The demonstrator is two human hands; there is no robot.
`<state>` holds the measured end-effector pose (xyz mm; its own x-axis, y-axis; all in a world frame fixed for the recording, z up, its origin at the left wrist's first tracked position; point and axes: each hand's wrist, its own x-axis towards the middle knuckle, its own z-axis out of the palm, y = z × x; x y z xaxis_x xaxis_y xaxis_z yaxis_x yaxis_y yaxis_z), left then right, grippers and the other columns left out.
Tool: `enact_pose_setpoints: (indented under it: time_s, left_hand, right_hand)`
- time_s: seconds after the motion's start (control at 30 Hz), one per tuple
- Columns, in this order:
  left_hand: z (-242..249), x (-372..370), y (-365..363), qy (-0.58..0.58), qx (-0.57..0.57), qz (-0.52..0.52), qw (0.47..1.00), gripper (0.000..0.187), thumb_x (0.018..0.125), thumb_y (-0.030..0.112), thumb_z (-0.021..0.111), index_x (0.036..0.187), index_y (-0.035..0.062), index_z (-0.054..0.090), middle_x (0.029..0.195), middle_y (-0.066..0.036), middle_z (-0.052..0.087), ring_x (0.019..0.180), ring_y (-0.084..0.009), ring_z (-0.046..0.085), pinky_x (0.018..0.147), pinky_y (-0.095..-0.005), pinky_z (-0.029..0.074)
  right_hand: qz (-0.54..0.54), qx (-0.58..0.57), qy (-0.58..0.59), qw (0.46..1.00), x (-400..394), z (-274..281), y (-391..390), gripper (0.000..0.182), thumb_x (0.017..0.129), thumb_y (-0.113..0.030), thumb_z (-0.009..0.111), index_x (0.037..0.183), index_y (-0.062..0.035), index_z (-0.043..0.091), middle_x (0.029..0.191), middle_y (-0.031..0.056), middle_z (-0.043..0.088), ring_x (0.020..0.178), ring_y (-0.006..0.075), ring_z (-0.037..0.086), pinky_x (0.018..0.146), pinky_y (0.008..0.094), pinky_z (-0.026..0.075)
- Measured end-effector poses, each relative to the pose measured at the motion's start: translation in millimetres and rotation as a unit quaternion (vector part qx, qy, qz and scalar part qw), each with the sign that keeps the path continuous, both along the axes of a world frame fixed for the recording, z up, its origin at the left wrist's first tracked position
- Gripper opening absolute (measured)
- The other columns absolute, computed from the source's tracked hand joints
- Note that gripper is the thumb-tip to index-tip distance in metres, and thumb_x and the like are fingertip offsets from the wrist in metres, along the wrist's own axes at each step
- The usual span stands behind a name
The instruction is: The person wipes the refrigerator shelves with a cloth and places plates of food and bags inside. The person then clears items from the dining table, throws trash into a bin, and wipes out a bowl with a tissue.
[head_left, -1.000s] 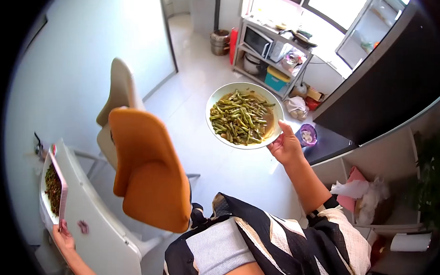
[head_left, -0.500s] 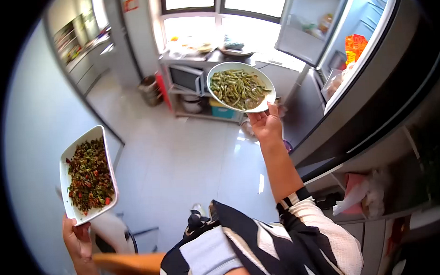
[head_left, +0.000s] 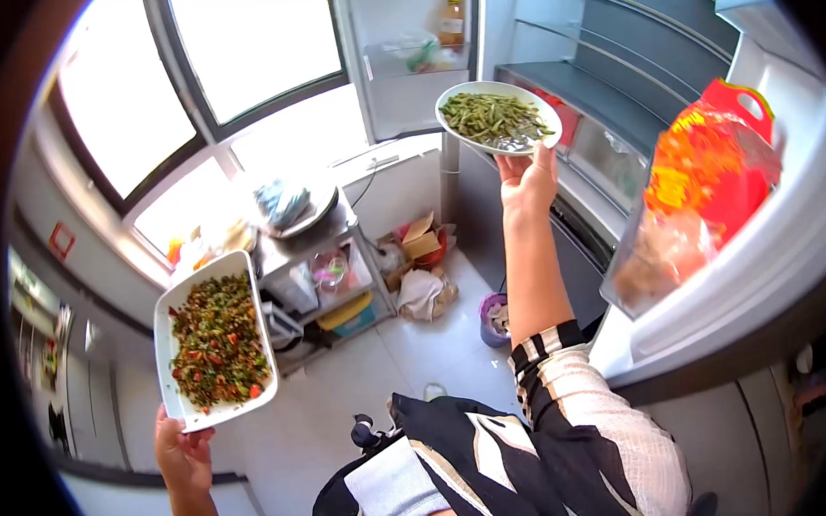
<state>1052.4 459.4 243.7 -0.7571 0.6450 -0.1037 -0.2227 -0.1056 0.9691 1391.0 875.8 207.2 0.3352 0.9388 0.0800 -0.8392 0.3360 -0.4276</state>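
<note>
Right hand (head_left: 527, 183): gripping round plate of green beans (head_left: 497, 117) at open fridge (head_left: 607, 96) shelf edge (not set down) | left hand (head_left: 183, 452): holding rectangular dish (head_left: 214, 352), waiting | stowing: neither placed.

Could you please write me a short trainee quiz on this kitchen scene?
1. True or false: the right hand holds the round plate of green beans up in front of the open fridge.
2. What shape is the dish in the left hand?
3. The red bag sits: A in the fridge door, B on the floor, C on the windowsill.

Key: 1 true; 2 rectangular; 3 A.
</note>
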Motion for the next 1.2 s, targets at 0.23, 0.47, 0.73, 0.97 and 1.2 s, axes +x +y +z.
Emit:
enact_pose_setpoints:
  time_s: [0.23, 0.47, 0.73, 0.97, 1.2]
  left_hand:
    - [7.4, -46.3, 182.7, -0.028, -0.059, -0.183, 0.981, 0.042, 0.074, 0.012, 0.042, 0.116, 0.0037, 0.045, 0.094, -0.008, 0.059, 0.059, -0.0111, 0.058, 0.041, -0.0149, 0.045]
    - [24.9, -50.2, 371.3, 0.013, -0.021, -0.382, 0.924, 0.035, 0.073, 0.013, 0.041, 0.106, 0.0028, 0.048, 0.08, -0.008, 0.059, 0.051, -0.0107, 0.054, 0.041, -0.0172, 0.043]
    - [50.0, 34.1, 566.6, -0.033, 0.031, -0.557, 0.829, 0.026, 0.078, 0.011, 0.044, 0.102, 0.0004, 0.05, 0.085, -0.013, 0.06, 0.064, -0.0186, 0.062, 0.058, -0.0283, 0.055]
    - [93.9, 194.3, 671.6, -0.073, 0.024, -0.62, 0.781, 0.028, 0.08, 0.011, 0.046, 0.1, -0.0074, 0.049, 0.091, -0.019, 0.059, 0.076, -0.0249, 0.063, 0.06, -0.0235, 0.056]
    - [139.5, 360.9, 726.2, -0.085, 0.061, -0.662, 0.742, 0.027, 0.083, 0.007, 0.037, 0.103, -0.0085, 0.047, 0.088, -0.022, 0.059, 0.073, -0.0252, 0.064, 0.056, -0.0218, 0.057]
  right_hand:
    - [-0.139, -0.028, 0.004, 0.99, 59.2, 11.8, 91.8, 0.045, 0.089, -0.012, 0.043, 0.133, -0.016, 0.033, 0.118, 0.0109, 0.049, 0.098, 0.0265, 0.056, 0.085, 0.0454, 0.047]
    - [-0.268, -0.01, 0.019, 0.963, 130.6, 55.9, 108.1, 0.041, 0.088, -0.015, 0.047, 0.128, -0.0132, 0.039, 0.114, 0.0153, 0.05, 0.1, 0.0325, 0.054, 0.079, 0.0483, 0.051]
    - [-0.457, -0.024, -0.026, 0.889, 227.4, 149.4, 133.1, 0.034, 0.088, -0.017, 0.05, 0.115, 0.0016, 0.044, 0.11, 0.0225, 0.051, 0.099, 0.0373, 0.055, 0.076, 0.0546, 0.051]
    - [-0.535, -0.129, 0.021, 0.835, 315.6, 174.8, 150.4, 0.035, 0.081, -0.002, 0.049, 0.116, 0.0007, 0.044, 0.113, 0.0206, 0.049, 0.097, 0.0376, 0.055, 0.073, 0.0531, 0.053]
    - [-0.533, -0.168, 0.039, 0.829, 369.2, 187.0, 173.6, 0.033, 0.079, 0.002, 0.047, 0.112, 0.0053, 0.046, 0.112, 0.022, 0.05, 0.091, 0.0371, 0.058, 0.068, 0.0484, 0.054]
